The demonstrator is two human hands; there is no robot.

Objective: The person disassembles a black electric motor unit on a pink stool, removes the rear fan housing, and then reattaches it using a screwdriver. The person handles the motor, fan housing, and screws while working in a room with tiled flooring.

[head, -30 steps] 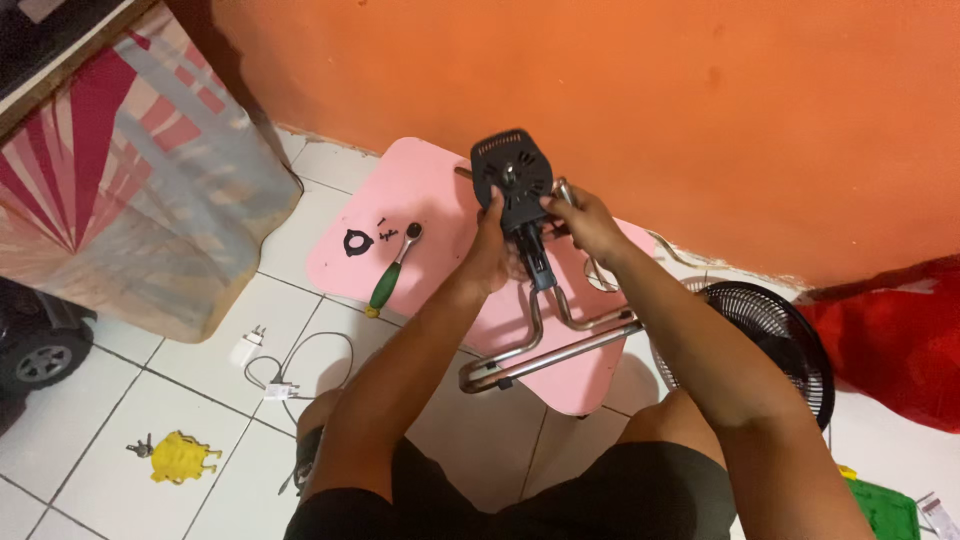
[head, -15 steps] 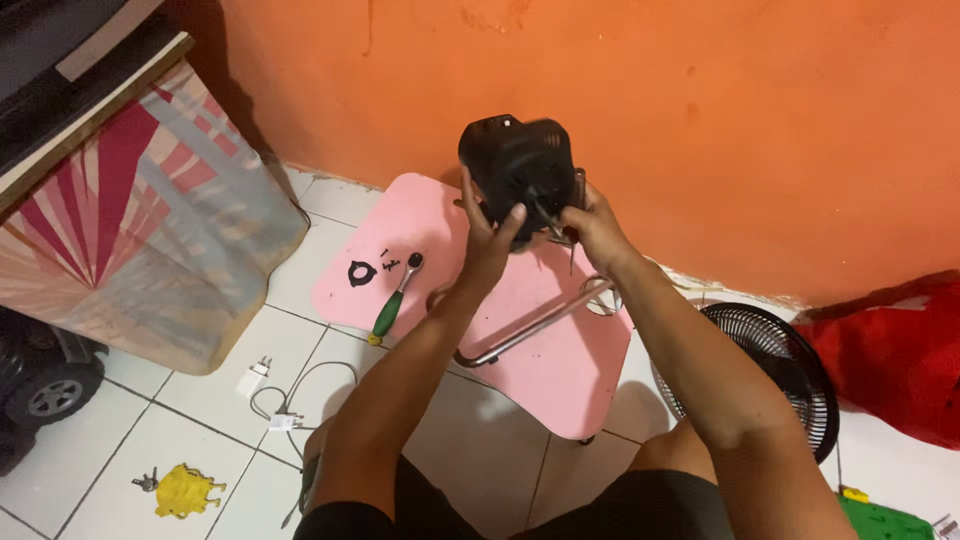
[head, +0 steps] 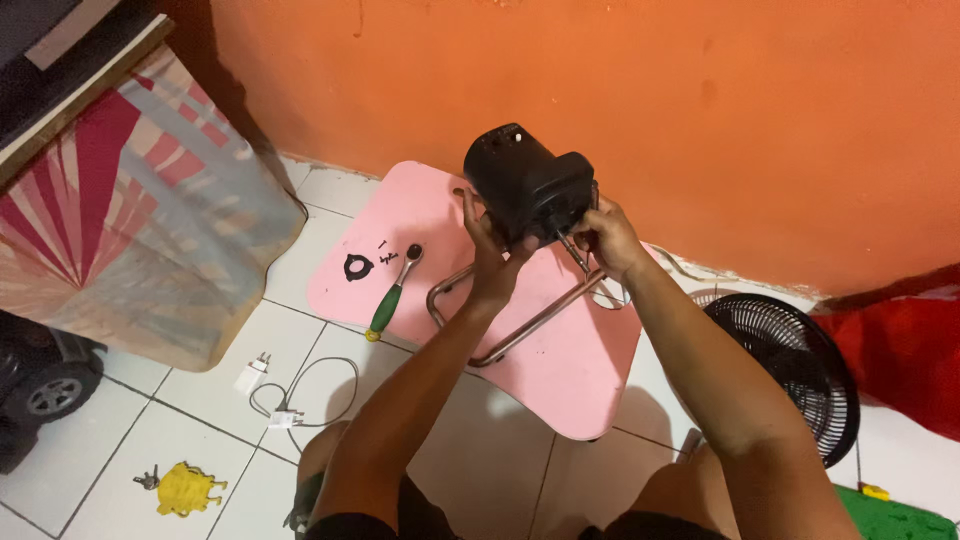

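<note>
Both my hands hold a black fan motor housing (head: 528, 185) lifted above a pink board (head: 560, 370) on the floor. My left hand (head: 490, 255) grips its lower left side. My right hand (head: 605, 235) grips its lower right side, where a metal rod joins it. The bent metal tube stand (head: 505, 330) hangs from the housing down onto the board. A green-handled ratchet (head: 392, 295), a black ring-shaped part (head: 358, 267) and small screws (head: 386, 247) lie on the left part of the board.
A black fan grille (head: 790, 370) lies at the right, beside red cloth (head: 905, 350). A striped fabric-covered piece (head: 130, 220) stands at the left. On the white tiles are a white charger with cable (head: 275, 395), a yellow toy (head: 185, 488) and a toy car wheel (head: 45, 395). Orange wall behind.
My hands have tilted and raised the black housing, turning it from its flat face toward me to its side. The metal stand swung with it.
</note>
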